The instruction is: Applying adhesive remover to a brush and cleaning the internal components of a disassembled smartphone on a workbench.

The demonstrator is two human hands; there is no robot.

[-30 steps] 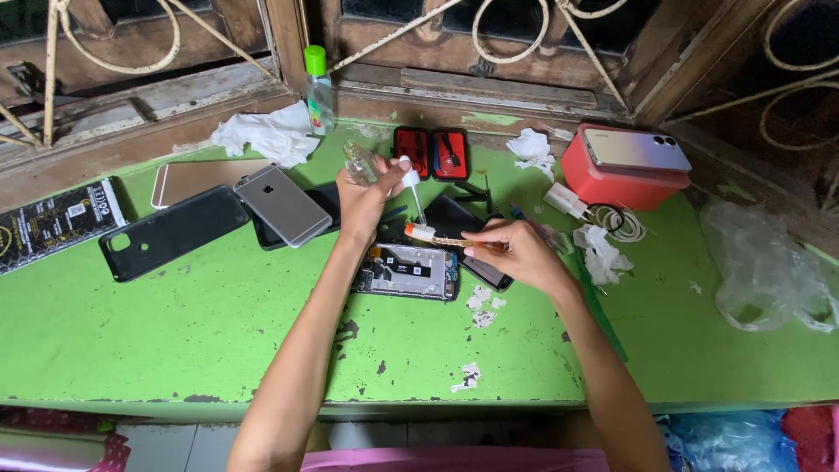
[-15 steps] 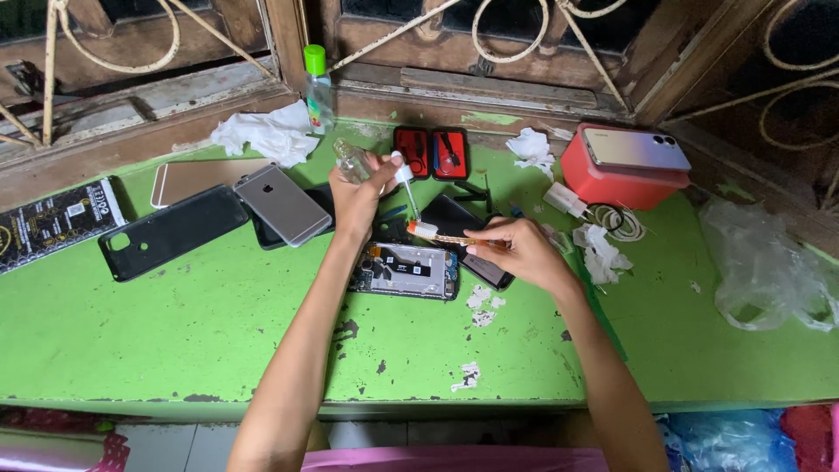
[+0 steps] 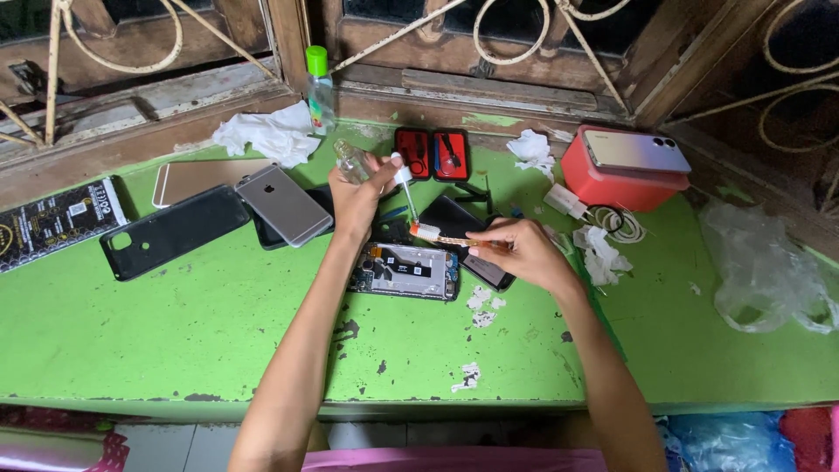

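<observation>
I see the left hand raised over the opened phone, fingers pinched on a small clear bottle and a white-capped dropper; dropper tip points down at the brush head. Right hand has fingers closed on a thin brush, held level, bristle end just under the dropper tip, above the phone's top edge. Phone lies flat on the green table, between both wrists. Silver phone and black case sit to the left, red box well to the right.
</observation>
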